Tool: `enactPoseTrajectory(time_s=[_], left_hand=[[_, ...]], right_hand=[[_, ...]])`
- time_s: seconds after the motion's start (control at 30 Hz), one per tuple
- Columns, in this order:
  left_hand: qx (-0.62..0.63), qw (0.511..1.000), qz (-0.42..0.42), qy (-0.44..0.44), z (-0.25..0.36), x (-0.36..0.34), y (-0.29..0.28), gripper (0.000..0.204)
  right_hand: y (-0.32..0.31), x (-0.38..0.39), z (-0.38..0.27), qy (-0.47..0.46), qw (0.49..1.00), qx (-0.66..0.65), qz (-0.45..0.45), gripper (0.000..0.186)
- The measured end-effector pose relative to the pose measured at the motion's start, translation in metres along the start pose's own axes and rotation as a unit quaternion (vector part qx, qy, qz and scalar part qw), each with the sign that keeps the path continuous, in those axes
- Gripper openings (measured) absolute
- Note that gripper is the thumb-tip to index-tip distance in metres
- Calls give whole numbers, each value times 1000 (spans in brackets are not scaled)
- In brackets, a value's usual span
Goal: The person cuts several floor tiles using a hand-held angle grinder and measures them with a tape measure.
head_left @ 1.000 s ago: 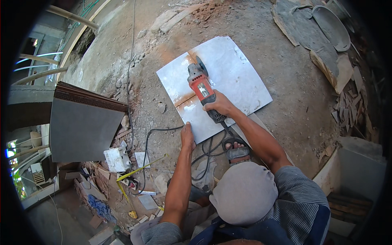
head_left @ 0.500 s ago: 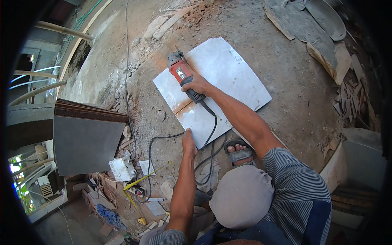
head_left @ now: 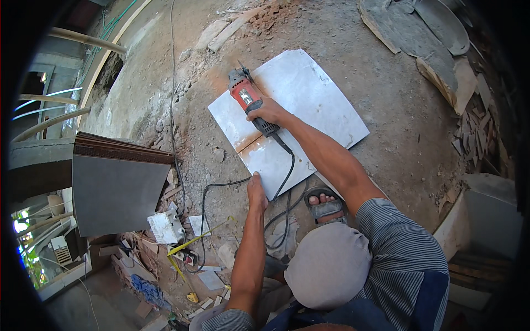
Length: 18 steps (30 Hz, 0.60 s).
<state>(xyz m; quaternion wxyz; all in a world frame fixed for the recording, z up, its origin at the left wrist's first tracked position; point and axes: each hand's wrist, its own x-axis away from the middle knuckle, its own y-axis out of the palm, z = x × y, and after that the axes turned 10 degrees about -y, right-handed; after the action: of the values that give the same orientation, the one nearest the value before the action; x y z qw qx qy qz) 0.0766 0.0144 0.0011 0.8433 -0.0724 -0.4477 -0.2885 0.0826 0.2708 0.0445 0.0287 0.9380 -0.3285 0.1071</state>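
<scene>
My right hand point(head_left: 264, 110) is wrapped round the dark handle of a red and grey angle grinder point(head_left: 240, 89). The grinder's disc point(head_left: 242, 70) stands over the far edge of a large white tile point(head_left: 317, 110), along a dark line crossed by orange-brown dust. Its black cord point(head_left: 288, 170) trails from the handle over the tile. My left hand point(head_left: 255, 187) grips the tile's near left corner, thumb on top; its other fingers are partly hidden. A sandalled foot point(head_left: 324, 206) is just below the tile.
Stacked grey tiles point(head_left: 118, 193) lean at the left, above a white case point(head_left: 164, 227), a yellow tape measure point(head_left: 192, 296) and a blue cloth point(head_left: 149, 292). A concave tray point(head_left: 441, 25) and broken tile pieces point(head_left: 473, 127) lie at the right, on rubble-strewn ground.
From a second ago, my right hand has carried the grinder up and left toward the tile's far edge. Since half a second ago, little has moved.
</scene>
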Motion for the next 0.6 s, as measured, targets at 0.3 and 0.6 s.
enactPoseTrajectory(time_s=[0.3,0.6], left_hand=[[13,1000,-14,7,-3,-4,-3,39],[-9,1000,3,11,-8,-11,-7,40]], right_hand=[[0,-3,2,-6,1000,-1,-7,49],[-3,-14,-2,-5,1000,-12,-15,44]])
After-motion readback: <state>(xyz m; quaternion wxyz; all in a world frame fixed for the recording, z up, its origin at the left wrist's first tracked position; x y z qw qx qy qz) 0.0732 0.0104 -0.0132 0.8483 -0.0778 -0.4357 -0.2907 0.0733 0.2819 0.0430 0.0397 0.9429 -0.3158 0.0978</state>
